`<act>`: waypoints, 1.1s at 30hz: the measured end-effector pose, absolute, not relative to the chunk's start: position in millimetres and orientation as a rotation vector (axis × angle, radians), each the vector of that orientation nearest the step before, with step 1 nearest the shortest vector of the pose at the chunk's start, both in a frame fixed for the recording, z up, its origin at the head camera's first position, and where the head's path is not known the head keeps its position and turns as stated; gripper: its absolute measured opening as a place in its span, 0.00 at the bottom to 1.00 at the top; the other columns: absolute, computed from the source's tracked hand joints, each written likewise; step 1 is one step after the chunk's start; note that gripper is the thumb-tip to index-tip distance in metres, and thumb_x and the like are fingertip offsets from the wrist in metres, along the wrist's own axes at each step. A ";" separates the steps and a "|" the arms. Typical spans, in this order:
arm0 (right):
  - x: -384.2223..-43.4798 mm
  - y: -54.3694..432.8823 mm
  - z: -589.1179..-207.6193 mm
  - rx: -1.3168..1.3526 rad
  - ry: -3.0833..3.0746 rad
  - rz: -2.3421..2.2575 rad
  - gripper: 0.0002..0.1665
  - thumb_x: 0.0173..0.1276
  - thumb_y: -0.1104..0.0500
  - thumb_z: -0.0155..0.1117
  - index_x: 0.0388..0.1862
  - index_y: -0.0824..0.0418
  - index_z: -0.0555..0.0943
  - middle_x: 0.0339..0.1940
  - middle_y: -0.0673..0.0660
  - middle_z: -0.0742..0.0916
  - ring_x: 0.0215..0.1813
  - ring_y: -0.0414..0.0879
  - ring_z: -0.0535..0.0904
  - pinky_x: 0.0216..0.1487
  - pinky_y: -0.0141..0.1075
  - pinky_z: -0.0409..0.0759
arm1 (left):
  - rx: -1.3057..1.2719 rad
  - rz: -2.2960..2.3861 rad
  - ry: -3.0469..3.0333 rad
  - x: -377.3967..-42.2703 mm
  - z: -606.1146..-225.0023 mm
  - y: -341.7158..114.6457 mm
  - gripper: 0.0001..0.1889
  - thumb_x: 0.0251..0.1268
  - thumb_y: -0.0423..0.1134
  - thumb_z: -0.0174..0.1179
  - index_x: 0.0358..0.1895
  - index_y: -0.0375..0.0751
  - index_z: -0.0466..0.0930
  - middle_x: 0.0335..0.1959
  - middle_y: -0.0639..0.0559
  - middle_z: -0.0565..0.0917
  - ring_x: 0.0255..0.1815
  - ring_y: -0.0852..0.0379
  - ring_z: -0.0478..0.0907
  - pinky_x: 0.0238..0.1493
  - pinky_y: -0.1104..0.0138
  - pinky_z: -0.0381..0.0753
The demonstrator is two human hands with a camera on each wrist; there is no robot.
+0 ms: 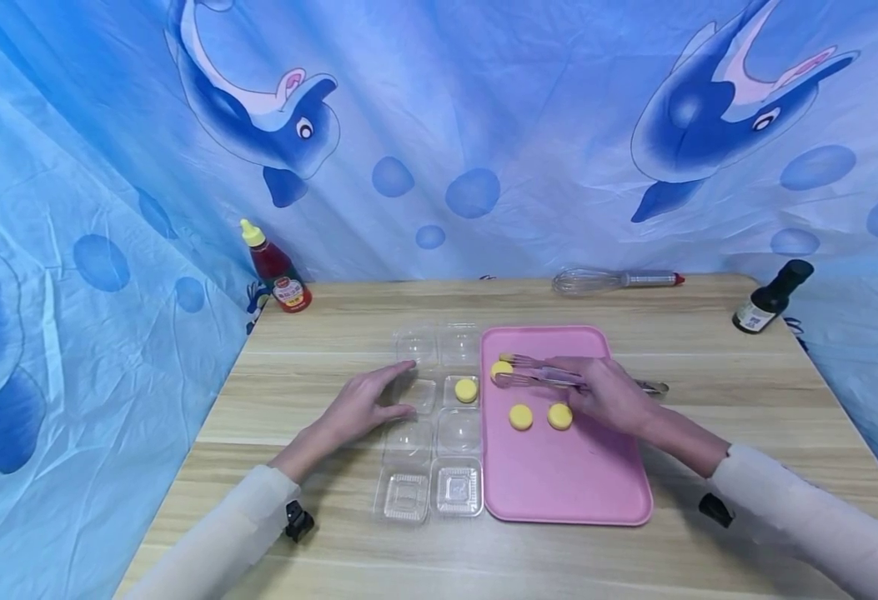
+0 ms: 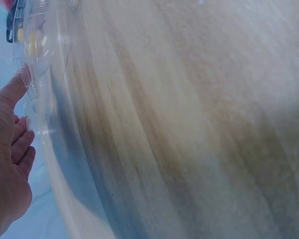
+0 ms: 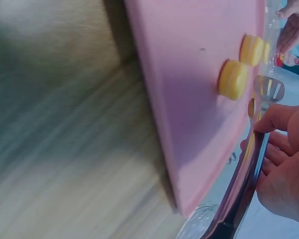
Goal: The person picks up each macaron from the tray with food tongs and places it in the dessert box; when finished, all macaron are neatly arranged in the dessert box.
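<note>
My right hand (image 1: 607, 392) grips metal tongs (image 1: 554, 375) over the pink tray (image 1: 559, 492). The two slotted tips, spread apart, straddle a yellow macaron (image 1: 500, 369) near the tray's left edge. Two more yellow macarons (image 1: 520, 417) lie on the tray just below the tongs, and they show closer in the right wrist view (image 3: 233, 79). Left of the tray stands a clear plastic container (image 1: 406, 492) with several square compartments, one holding a yellow macaron (image 1: 466, 390). My left hand (image 1: 363, 404) rests at the container's left side, fingers extended and thumb touching its edge.
At the back left stands a red sauce bottle (image 1: 281, 271) with a yellow cap. A whisk (image 1: 611, 281) lies along the table's back edge, and a dark bottle (image 1: 772, 298) stands at the back right. Behind the table hangs a blue dolphin-print curtain (image 1: 423, 108).
</note>
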State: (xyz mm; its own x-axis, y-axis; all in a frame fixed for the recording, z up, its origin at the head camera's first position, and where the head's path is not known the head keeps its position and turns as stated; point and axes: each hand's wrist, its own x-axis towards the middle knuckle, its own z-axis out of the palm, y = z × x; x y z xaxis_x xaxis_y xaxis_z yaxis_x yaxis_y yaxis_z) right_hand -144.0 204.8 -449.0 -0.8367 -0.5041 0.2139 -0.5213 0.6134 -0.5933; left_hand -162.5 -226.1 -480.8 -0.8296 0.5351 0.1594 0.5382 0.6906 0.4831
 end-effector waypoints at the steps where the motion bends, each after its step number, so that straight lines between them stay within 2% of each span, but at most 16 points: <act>1: -144.9 203.8 -447.7 0.896 -2.791 1.049 0.37 0.55 0.79 0.65 0.68 0.70 0.82 0.60 0.66 0.89 0.29 0.40 0.79 0.29 0.32 0.78 | -0.914 -0.822 -2.881 -162.6 -480.8 -226.0 0.44 0.60 0.51 0.79 0.78 0.39 0.71 0.74 0.43 0.77 0.73 0.42 0.76 0.76 0.50 0.72; 5: -148.6 195.5 -440.9 0.917 -2.755 1.055 0.38 0.54 0.80 0.64 0.68 0.69 0.82 0.58 0.65 0.90 0.22 0.36 0.70 0.24 0.31 0.73 | -0.909 -0.806 -2.879 -162.6 -480.3 -225.7 0.45 0.59 0.51 0.79 0.78 0.40 0.71 0.73 0.43 0.77 0.72 0.42 0.77 0.75 0.50 0.73; 12: -151.4 166.9 -430.9 0.939 -2.761 1.037 0.39 0.56 0.77 0.67 0.69 0.60 0.83 0.42 0.57 0.92 0.16 0.32 0.63 0.20 0.32 0.68 | -0.905 -0.807 -2.882 -162.1 -478.3 -225.5 0.44 0.59 0.52 0.79 0.77 0.41 0.72 0.73 0.43 0.78 0.72 0.42 0.77 0.75 0.50 0.74; 18: -148.6 133.2 -428.4 0.980 -2.799 1.091 0.38 0.58 0.77 0.67 0.70 0.62 0.82 0.56 0.62 0.91 0.15 0.32 0.63 0.21 0.32 0.73 | -0.915 -0.795 -2.880 -162.6 -477.8 -225.5 0.45 0.58 0.53 0.80 0.77 0.41 0.73 0.72 0.43 0.79 0.71 0.42 0.78 0.75 0.51 0.74; 19: -148.1 127.9 -429.0 0.988 -2.800 1.105 0.37 0.59 0.77 0.68 0.70 0.63 0.82 0.60 0.62 0.89 0.15 0.32 0.64 0.23 0.32 0.75 | -0.917 -0.795 -2.879 -162.8 -477.8 -225.3 0.45 0.58 0.53 0.80 0.77 0.41 0.73 0.72 0.43 0.79 0.71 0.42 0.78 0.74 0.51 0.75; 21: -147.6 118.4 -430.5 1.004 -2.803 1.125 0.36 0.61 0.77 0.69 0.70 0.64 0.81 0.62 0.64 0.88 0.15 0.32 0.64 0.23 0.32 0.76 | -0.918 -0.790 -2.877 -163.0 -477.8 -225.0 0.45 0.58 0.53 0.80 0.77 0.41 0.73 0.72 0.43 0.79 0.71 0.42 0.78 0.74 0.51 0.75; 26: -147.6 100.2 -434.1 1.026 -2.789 1.090 0.36 0.61 0.77 0.69 0.70 0.65 0.81 0.63 0.65 0.87 0.16 0.33 0.65 0.30 0.31 0.81 | -0.928 -0.786 -2.873 -163.6 -478.0 -224.6 0.44 0.58 0.53 0.80 0.77 0.42 0.73 0.72 0.43 0.79 0.70 0.42 0.78 0.74 0.50 0.75; 28: -147.4 95.3 -434.9 1.026 -2.790 1.088 0.37 0.60 0.79 0.66 0.70 0.64 0.81 0.64 0.65 0.87 0.16 0.35 0.69 0.29 0.31 0.82 | -0.925 -0.781 -2.874 -163.8 -478.0 -224.5 0.44 0.58 0.54 0.79 0.77 0.42 0.73 0.72 0.44 0.79 0.70 0.42 0.78 0.74 0.51 0.75; 30: -147.6 91.2 -435.9 1.037 -2.778 1.065 0.38 0.58 0.79 0.65 0.70 0.63 0.82 0.63 0.63 0.88 0.20 0.36 0.75 0.32 0.31 0.84 | -0.920 -0.775 -2.878 -163.8 -477.8 -224.6 0.44 0.58 0.54 0.80 0.77 0.42 0.73 0.72 0.44 0.79 0.70 0.43 0.78 0.74 0.51 0.75; 33: -147.5 86.4 -436.3 1.054 -2.773 1.058 0.40 0.57 0.80 0.64 0.70 0.61 0.82 0.61 0.62 0.89 0.22 0.38 0.77 0.32 0.30 0.85 | -0.916 -0.773 -2.878 -163.5 -477.1 -224.7 0.45 0.57 0.53 0.80 0.77 0.42 0.73 0.71 0.43 0.80 0.70 0.42 0.79 0.73 0.51 0.76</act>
